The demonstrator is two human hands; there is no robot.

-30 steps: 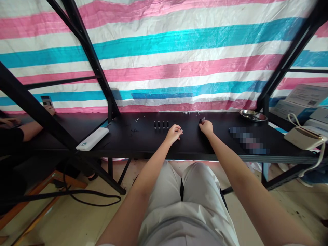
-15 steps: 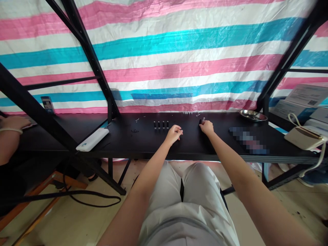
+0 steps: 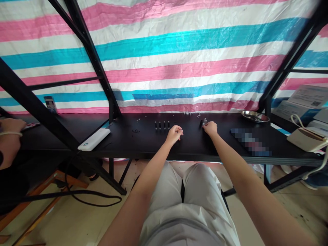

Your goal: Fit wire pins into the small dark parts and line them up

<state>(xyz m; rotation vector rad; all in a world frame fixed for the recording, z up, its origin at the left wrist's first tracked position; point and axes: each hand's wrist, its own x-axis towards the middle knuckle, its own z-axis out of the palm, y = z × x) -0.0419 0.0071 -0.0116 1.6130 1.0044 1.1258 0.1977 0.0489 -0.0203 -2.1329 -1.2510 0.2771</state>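
Observation:
My right hand [image 3: 210,128] is closed over the table, its fingertips pinched at a small clear tube-like piece [image 3: 204,121]. Just left of those fingertips, a small black cylinder [image 3: 201,123] stands on the black tabletop. My left hand [image 3: 174,134] rests nearer the front edge with its fingers curled together; whatever may be between them is hidden. Beside it, to the left, several short black cylinders with pale lower ends [image 3: 160,125] stand in a row.
Several tiny white pieces [image 3: 188,113] lie along the table's back edge. A round metal tray [image 3: 255,116], a blurred-out flat object [image 3: 249,141] and a cream bag [image 3: 306,137] are at right. A white power bank [image 3: 94,139] and another person's hand [image 3: 11,125] are at left.
My right hand has shifted slightly right, off the black cylinder and onto the clear piece beside it. My left hand keeps its curled pose.

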